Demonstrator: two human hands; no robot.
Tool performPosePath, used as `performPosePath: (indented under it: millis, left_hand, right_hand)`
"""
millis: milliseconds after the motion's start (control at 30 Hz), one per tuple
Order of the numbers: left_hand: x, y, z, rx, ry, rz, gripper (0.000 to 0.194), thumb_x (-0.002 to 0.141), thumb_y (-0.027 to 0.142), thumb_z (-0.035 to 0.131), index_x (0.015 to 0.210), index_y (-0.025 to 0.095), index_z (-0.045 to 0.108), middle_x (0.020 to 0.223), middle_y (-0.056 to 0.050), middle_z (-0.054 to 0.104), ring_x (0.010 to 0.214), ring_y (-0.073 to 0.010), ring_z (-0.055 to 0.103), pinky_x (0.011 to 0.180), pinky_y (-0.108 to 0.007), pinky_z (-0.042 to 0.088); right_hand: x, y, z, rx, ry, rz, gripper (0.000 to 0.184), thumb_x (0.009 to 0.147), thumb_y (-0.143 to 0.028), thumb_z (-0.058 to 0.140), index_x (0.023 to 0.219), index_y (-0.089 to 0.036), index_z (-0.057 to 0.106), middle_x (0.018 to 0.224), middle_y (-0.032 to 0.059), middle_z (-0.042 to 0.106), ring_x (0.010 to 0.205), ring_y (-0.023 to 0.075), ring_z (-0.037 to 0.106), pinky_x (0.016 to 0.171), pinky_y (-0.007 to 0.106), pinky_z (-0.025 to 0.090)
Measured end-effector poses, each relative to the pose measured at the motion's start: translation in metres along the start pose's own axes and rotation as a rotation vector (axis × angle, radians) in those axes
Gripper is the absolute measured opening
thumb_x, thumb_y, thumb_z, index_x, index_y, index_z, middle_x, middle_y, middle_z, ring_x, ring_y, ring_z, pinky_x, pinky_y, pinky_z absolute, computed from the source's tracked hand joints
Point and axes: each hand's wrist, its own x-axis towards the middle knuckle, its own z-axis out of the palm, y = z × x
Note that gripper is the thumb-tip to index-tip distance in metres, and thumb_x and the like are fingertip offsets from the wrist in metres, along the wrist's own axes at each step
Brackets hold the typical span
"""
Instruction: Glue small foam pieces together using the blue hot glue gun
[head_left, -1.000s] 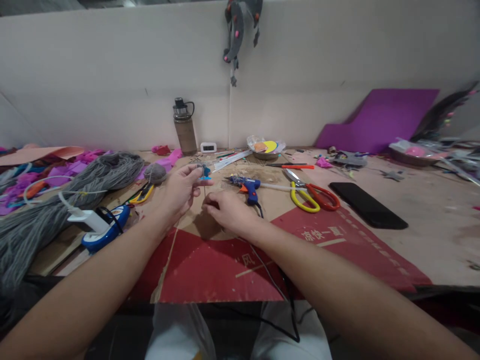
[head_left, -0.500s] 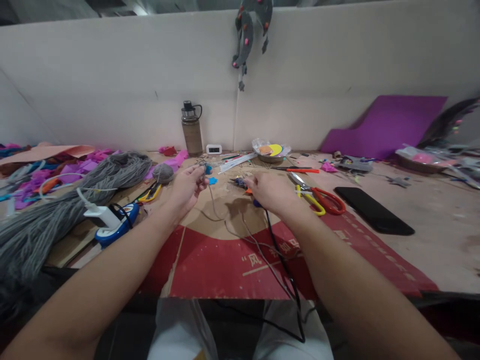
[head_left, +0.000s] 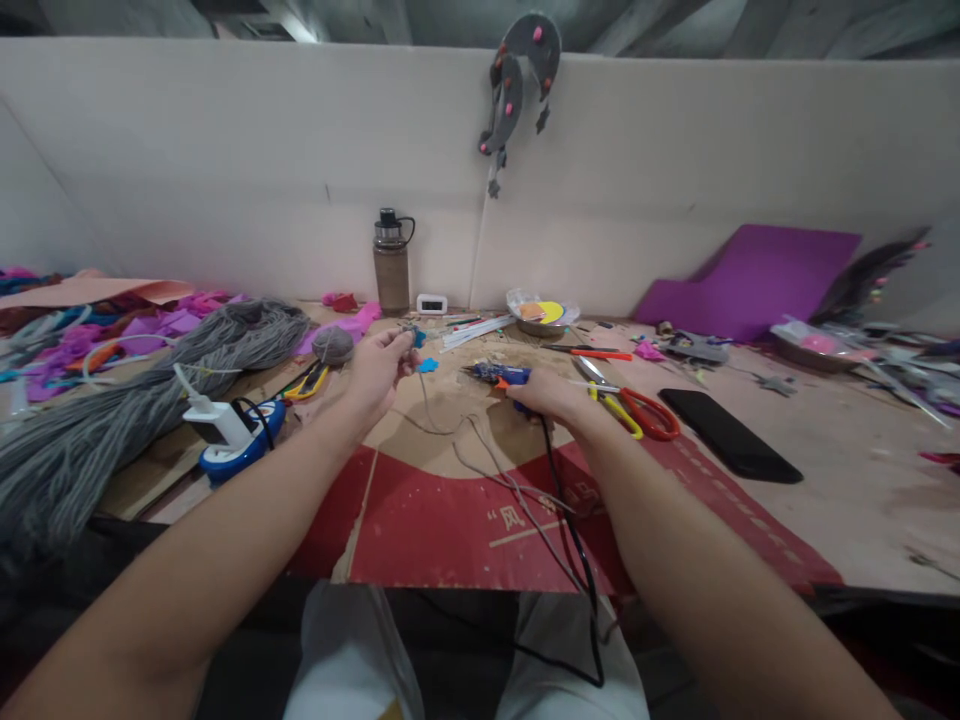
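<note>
My left hand is closed in a pinch on a small blue felt piece at the middle of the bench. Just below the fingertips is a flower-like blue felt piece, with a thin grey cord trailing from beside it across the cardboard. My right hand is wrapped round the handle of a blue glue gun with an orange trigger. The gun's dark nozzle points left, towards my left hand. Its black power cable runs down over the bench edge.
Red-handled scissors, yellow-handled cutters and a black phone lie to the right. On the left are grey yarn, a yarn ball and a blue power strip. A bottle stands at the back.
My right hand has shifted right and closed round the glue gun's handle, so more of the gun's body shows. The left hand keeps its pinch. The whole view has shifted slightly.
</note>
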Motion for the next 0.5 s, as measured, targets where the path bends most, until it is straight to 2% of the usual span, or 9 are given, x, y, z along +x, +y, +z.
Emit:
performPosePath:
  millis: [100, 300, 400, 500]
  left_hand:
    - [0.001, 0.004, -0.001, -0.014, 0.049, -0.021, 0.013, 0.079, 0.013, 0.060, 0.067, 0.014, 0.056, 0.051, 0.002, 0.055, 0.042, -0.0054, 0.050, 0.039, -0.015, 0.031]
    - [0.003, 0.004, -0.002, -0.007, 0.078, -0.071, 0.013, 0.080, 0.013, 0.060, 0.068, 0.014, 0.056, 0.050, 0.002, 0.055, 0.042, -0.0050, 0.050, 0.039, -0.013, 0.032]
    - [0.004, 0.000, -0.003, 0.049, 0.091, -0.083, 0.014, 0.079, 0.013, 0.061, 0.065, 0.014, 0.056, 0.050, 0.001, 0.055, 0.043, -0.0051, 0.050, 0.039, -0.013, 0.032]
    - [0.004, -0.003, -0.004, 0.073, 0.060, -0.079, 0.014, 0.078, 0.015, 0.063, 0.065, 0.014, 0.056, 0.051, 0.001, 0.055, 0.044, -0.0053, 0.050, 0.040, -0.013, 0.032]
  right_hand:
    - [-0.001, -0.001, -0.005, 0.279, -0.014, 0.020, 0.017, 0.076, -0.032, 0.061, 0.084, -0.017, 0.062, 0.068, 0.0034, 0.059, 0.054, 0.0134, 0.053, 0.046, 0.025, 0.046]
    - [-0.018, -0.025, -0.003, 0.723, 0.130, -0.136, 0.005, 0.076, -0.023, 0.053, 0.080, -0.019, 0.053, 0.078, 0.0022, 0.055, 0.065, 0.0119, 0.052, 0.053, 0.023, 0.052]
    - [-0.030, -0.037, 0.001, 0.940, 0.147, -0.196, 0.018, 0.074, -0.018, 0.052, 0.091, -0.020, 0.048, 0.085, 0.0017, 0.057, 0.065, 0.0105, 0.053, 0.058, 0.024, 0.053]
    - [-0.039, -0.044, 0.005, 0.953, 0.144, -0.355, 0.029, 0.072, -0.015, 0.049, 0.101, -0.020, 0.044, 0.090, 0.0021, 0.061, 0.061, 0.0091, 0.053, 0.057, 0.023, 0.050]
